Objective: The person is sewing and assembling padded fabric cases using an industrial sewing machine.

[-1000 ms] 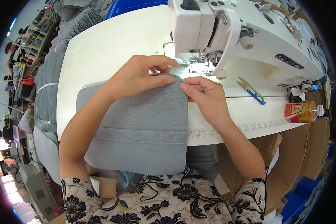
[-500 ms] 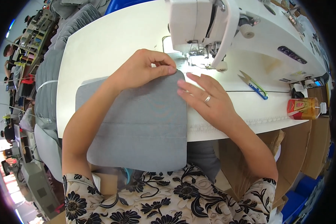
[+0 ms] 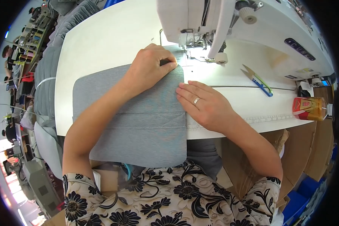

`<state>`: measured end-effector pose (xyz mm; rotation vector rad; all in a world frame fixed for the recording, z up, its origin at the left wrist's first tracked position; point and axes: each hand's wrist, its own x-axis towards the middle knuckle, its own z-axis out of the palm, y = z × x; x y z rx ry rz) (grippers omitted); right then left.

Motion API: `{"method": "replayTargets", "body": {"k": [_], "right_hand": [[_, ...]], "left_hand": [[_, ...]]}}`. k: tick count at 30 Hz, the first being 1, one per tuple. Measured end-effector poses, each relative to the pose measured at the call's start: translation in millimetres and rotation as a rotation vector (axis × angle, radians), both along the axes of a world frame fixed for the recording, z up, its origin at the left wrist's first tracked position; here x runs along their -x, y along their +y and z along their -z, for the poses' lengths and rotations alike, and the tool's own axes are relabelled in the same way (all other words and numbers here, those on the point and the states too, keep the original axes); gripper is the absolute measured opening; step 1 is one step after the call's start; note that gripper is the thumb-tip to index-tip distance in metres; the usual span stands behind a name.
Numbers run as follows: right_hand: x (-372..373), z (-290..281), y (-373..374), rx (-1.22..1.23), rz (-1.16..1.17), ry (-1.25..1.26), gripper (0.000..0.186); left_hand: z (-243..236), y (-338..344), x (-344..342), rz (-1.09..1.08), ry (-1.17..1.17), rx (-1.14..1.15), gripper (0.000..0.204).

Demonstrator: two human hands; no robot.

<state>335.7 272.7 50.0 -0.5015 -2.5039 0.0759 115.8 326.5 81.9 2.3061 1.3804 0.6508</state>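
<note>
A grey fabric panel with rounded corners and a seam across it lies on the white sewing table, its near part hanging over the front edge. My left hand pinches the panel's far right corner between thumb and fingers, just short of the lit needle area. Flat on the panel's right edge rest the fingertips of my right hand, fingers stretched out, a ring on one of them. The white sewing machine stands right beyond both hands, its presser foot close to the corner.
Thread snips with blue and green handles lie right of the machine's needle. A bottle of amber liquid lies at the table's right edge. Stacked grey pieces line the left side. Below right stands a cardboard box.
The panel's far right corner has shifted slightly away from me, nearer the presser foot. My right hand has moved left and come down onto the panel's edge. The left hand keeps its pinch.
</note>
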Motion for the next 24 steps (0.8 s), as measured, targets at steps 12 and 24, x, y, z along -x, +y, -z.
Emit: {"method": "replayTargets", "body": {"k": [12, 24], "right_hand": [[2.1, 4.8, 2.1, 0.014, -0.025, 0.061, 0.028], [0.0, -2.7, 5.4, 0.090, -0.019, -0.022, 0.025]], "left_hand": [[3.4, 2.4, 5.8, -0.031, -0.017, 0.086, 0.015], [10.4, 4.9, -6.9, -0.004, -0.079, -0.091, 0.007]]}}
